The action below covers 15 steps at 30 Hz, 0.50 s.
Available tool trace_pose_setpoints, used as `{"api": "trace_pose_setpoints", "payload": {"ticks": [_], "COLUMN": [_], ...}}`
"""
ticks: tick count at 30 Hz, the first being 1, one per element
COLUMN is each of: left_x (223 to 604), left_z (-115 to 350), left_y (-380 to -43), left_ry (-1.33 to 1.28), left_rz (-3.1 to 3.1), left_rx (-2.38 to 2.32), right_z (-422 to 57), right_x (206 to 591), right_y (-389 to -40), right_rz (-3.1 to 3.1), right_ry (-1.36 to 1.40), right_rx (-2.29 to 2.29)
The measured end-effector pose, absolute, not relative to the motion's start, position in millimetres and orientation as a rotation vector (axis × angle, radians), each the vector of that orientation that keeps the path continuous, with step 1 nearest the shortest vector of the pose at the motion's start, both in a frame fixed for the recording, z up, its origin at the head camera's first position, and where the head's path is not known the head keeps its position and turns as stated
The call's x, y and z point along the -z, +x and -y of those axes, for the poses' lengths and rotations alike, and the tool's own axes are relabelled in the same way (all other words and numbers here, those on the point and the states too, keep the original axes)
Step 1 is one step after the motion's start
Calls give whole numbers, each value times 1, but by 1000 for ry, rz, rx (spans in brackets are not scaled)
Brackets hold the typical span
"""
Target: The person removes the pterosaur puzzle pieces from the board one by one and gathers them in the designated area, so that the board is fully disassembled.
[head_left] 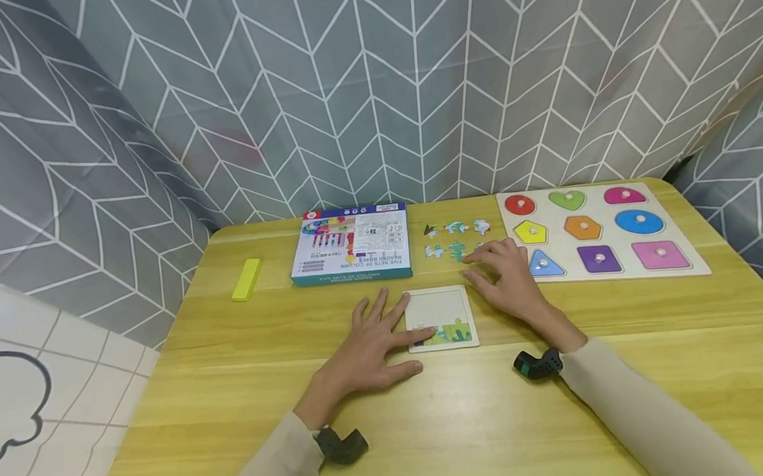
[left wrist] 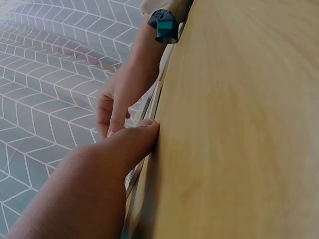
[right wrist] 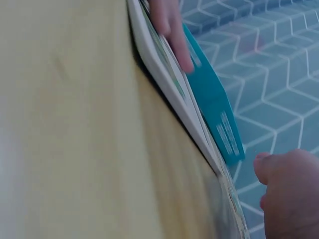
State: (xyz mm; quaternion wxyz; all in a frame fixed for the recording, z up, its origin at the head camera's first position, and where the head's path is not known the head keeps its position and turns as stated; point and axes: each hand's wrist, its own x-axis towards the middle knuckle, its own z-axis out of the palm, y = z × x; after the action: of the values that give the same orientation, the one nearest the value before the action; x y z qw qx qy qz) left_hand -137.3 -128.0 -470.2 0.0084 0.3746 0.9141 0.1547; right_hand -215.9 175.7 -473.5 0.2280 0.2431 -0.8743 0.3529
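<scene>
L hand [head_left: 373,348] lay flat w/ fingers spread, gripping nothing; its middle fingertip touched the top-left corner of a thin white square puzzle tray [head_left: 435,304] and its forefinger reached over the tray's lower part, where fitted green-and-yellow jigsaw pcs [head_left: 456,330] filled a strip along the bottom edge. R hand [head_left: 511,278] was half open, fingers loosely bent, gap btwn thumb & forefinger, no pc seen in it. Its forefinger was at the lower edge of a loose green jigsaw pc [head_left: 457,250]; couldn't tell if touching. Another pc was partly hidden by that hand; a row of three loose multicoloured jigsaw pcs [head_left: 455,227] lay just behind. To their L, a flat teal-and-white cardboard box [head_left: 369,245]; to their R, a white board w/ coloured knobbed shapes [head_left: 675,225]. All on a yellowish wood-grain table [head_left: 236,415].
</scene>
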Motion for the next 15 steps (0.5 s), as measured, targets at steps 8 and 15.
{"api": "trace_pose_setpoints", "payload": {"ticks": [8,15], "left_x": [470,470], "left_z": [128,129], "left_y": [-138,-138], "left_ry": [1173,1171], "left_rz": [-2855,-2852], "left_rx": [-480,-474], "right_z": [-154,-141], "right_x": [472,471], "right_y": [-197,-181], "right_rz": [2462,2525], "right_ry": [873,1038], "right_rx": [-1114,-1244]}}
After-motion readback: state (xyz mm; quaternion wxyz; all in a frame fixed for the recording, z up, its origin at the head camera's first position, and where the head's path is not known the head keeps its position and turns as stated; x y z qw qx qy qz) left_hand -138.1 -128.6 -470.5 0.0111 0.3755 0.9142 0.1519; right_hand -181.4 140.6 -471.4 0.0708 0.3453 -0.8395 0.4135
